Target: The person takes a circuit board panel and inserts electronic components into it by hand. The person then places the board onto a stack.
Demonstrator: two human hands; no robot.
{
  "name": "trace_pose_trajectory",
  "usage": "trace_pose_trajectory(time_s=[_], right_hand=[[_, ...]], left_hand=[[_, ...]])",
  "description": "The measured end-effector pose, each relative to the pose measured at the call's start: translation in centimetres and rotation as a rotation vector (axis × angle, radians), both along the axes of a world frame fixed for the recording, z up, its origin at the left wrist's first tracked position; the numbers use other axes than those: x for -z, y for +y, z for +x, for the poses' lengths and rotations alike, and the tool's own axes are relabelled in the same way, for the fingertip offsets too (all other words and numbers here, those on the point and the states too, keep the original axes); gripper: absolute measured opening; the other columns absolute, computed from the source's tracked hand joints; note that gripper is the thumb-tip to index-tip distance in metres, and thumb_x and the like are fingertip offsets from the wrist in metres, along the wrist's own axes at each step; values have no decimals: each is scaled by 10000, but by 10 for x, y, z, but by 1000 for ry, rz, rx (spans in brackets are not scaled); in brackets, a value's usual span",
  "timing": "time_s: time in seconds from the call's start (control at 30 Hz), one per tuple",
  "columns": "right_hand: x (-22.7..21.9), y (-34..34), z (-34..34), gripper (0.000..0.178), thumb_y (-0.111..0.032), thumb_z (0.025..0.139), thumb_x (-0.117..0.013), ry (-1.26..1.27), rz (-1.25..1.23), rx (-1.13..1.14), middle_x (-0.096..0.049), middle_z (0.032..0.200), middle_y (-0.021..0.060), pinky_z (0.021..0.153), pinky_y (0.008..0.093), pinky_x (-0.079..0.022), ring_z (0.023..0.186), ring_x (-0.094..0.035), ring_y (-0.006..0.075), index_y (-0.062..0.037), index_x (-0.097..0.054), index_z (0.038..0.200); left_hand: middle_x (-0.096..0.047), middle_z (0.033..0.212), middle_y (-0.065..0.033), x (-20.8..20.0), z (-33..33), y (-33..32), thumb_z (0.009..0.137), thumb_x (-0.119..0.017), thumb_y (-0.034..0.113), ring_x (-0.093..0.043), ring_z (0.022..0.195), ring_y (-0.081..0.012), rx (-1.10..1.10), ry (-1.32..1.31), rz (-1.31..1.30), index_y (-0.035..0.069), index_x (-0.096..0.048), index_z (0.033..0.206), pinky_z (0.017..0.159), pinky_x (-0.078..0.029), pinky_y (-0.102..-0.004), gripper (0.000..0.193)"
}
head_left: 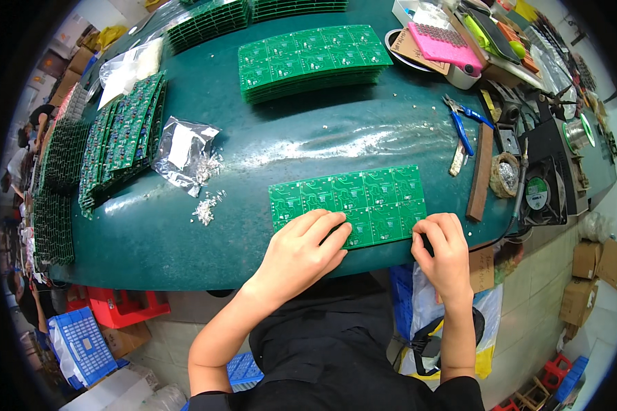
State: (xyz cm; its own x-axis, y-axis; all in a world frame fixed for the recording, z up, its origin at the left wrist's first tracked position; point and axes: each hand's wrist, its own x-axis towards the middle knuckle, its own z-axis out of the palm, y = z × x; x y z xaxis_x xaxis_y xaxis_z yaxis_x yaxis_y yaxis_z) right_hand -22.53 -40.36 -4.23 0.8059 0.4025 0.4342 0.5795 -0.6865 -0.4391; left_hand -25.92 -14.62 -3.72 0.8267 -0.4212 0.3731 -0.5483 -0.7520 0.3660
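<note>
A green circuit board panel (pixel 380 198) lies flat near the table's front edge, printed with repeated units in two rows. My left hand (pixel 301 250) rests over its front left part, fingers bent and drawn together. Anything between those fingertips is hidden or too small to name. At the panel's front right corner, my right hand (pixel 447 250) has thumb and forefinger closed on the edge. Left of the panel, small white parts (pixel 206 210) lie in a loose heap. More of them spill at the mouth of a clear plastic bag (pixel 179 152).
A stack of green panels (pixel 312 58) stands behind. Boards with parts fitted (pixel 127 130) lean at left. On the right are blue-handled cutters (pixel 465 127), a brown bar (pixel 480 171), a soldering iron (pixel 519 181), a fan (pixel 543 197) and a solder spool (pixel 578 133).
</note>
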Motion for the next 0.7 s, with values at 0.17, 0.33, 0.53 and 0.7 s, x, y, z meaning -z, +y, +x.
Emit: trace_pose_trajectory(time_s=[0.17,0.33,0.53,0.7], right_hand=[[-1,2,-2,206,71,725,-716,-2,0,-10,-586,877,102,703,389,-504,808,-585,291,-23,-619,880],[-3,1,-7,189,58,737,-714,-2,-19,11,-583,882,101,720,392,-504,821,-586,291,-26,-623,880],[-7,-6,-9,149,36,776,-698,91,-15,14,-604,895,107,774,405,-497,847,-603,293,-31,-643,897],[-13,-27,8,221,46,856,-614,217,175,204,-653,997,149,824,388,-505,939,-630,317,0,-660,1067]], left_hand=[[-654,1126,-59,0,0,-1,712,-788,120,-653,1024,-246,1,-6,6,76,-680,1070,842,-569,-364,377],[-654,1126,-59,-2,-3,-1,707,-793,125,-651,1019,-246,17,-17,1,77,-680,1072,836,-569,-364,385],[-651,1129,-74,-8,-9,-1,718,-794,128,-640,1034,-269,10,6,-1,77,-678,1089,863,-549,-384,391],[-638,1127,-140,-13,-29,21,832,-728,89,-601,1047,-329,-284,7,-198,47,-641,1169,893,-501,-415,351]])
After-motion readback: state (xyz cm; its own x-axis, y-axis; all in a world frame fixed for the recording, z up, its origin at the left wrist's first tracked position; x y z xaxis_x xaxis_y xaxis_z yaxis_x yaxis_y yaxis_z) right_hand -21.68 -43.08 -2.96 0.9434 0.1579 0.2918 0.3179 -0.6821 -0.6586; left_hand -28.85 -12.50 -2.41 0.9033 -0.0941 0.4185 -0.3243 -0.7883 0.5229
